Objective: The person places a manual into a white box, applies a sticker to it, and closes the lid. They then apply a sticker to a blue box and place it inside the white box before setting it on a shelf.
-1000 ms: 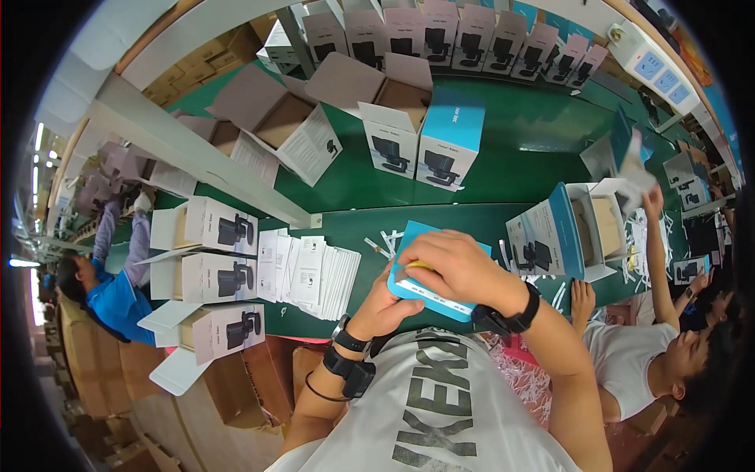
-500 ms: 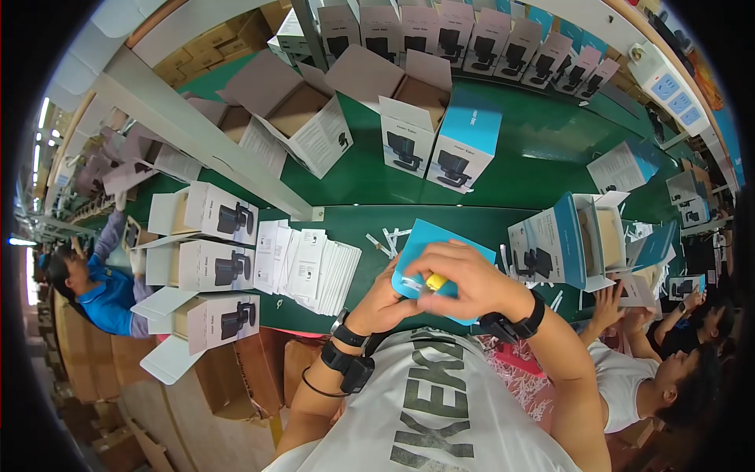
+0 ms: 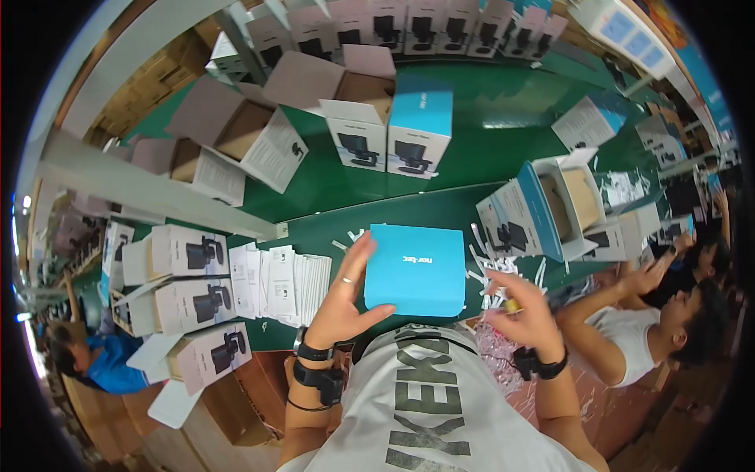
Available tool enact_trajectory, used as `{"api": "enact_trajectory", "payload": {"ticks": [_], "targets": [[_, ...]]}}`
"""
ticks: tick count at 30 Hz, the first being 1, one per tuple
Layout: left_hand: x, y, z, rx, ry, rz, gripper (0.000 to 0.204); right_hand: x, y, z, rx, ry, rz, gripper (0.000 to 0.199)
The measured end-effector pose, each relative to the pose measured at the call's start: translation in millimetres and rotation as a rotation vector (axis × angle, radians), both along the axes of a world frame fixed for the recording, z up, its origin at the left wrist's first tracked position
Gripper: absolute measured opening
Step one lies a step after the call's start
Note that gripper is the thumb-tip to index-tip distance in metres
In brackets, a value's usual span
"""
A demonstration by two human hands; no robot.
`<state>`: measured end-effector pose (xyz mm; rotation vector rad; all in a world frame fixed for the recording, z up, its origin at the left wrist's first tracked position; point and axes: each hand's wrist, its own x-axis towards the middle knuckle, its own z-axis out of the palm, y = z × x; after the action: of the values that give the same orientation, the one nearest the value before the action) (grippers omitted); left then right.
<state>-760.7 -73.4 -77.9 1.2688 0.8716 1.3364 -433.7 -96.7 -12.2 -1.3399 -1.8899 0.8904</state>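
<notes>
A closed carton with a plain blue top (image 3: 417,275) stands on the green bench in front of me. My left hand (image 3: 342,307) rests against its left side, fingers stretched and thumb spread along the near edge. To the right of the carton, apart from it, my right hand (image 3: 525,315) hovers with bent fingers around a small yellow object (image 3: 512,305). Most of that object is hidden by the fingers, so its kind is unclear. White paper strips (image 3: 497,277) lie between the carton and my right hand.
Printed white leaflets (image 3: 295,283) are stacked at the left, beside open cartons (image 3: 193,297). Another open carton (image 3: 543,208) stands to the right, near a co-worker (image 3: 657,334). More cartons (image 3: 421,130) line the back; a grey post (image 3: 157,177) rises at the left.
My hands have come apart from over the carton: the left has shifted to its left side, the right has drawn away rightward with the yellow object. The carton's blue top is now uncovered. My view has shifted.
</notes>
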Motion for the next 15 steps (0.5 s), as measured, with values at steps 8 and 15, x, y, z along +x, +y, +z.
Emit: {"api": "enact_trajectory", "payload": {"ticks": [8,15], "targets": [[-9,4,-29,0.323,0.707,-0.03,0.066,-47,-5,-83,0.494,-0.051,-0.152,0.047],[-10,7,-40,0.418,0.671,-0.014,0.068,-35,-14,-103,0.4,-0.025,-0.103,0.047]]}}
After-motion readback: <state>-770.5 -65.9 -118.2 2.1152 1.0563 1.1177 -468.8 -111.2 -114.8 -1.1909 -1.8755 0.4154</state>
